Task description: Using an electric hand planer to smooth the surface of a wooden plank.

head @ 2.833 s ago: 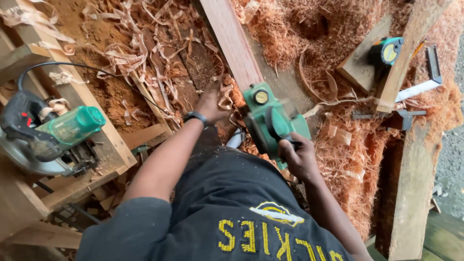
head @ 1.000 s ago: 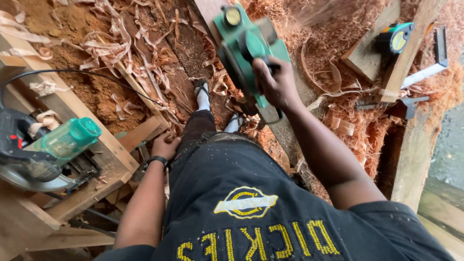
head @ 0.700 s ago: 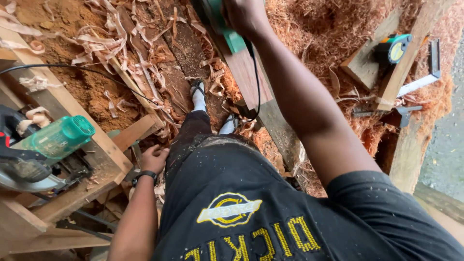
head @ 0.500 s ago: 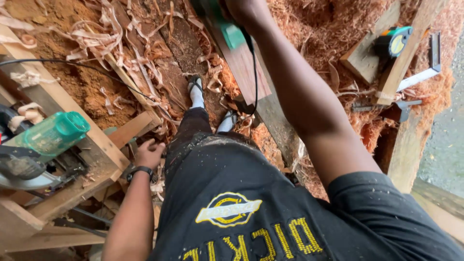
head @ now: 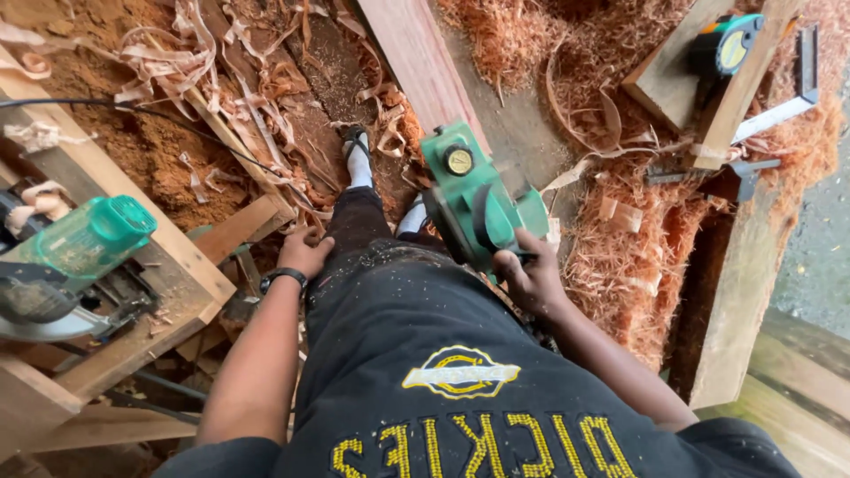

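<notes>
My right hand (head: 529, 276) grips the handle of a green electric planer (head: 474, 196) that rests on a long reddish plank (head: 416, 62). The plank runs away from me toward the top of the view. My left hand (head: 304, 250), with a black watch on the wrist, rests curled on my left thigh and holds nothing I can see. My black shirt and dark trousers fill the bottom middle, and my foot in a white sock and sandal (head: 358, 158) stands beside the plank.
A green and grey circular saw (head: 66, 265) sits on a wooden frame at the left, its black cord (head: 133, 111) trailing over sawdust. Wood shavings cover the ground. At the upper right lie a tape measure (head: 726, 46), a metal square (head: 779, 102) and timber beams.
My right hand has drawn the planer back along the plank toward me from its far reach. My left hand has stayed on my thigh.
</notes>
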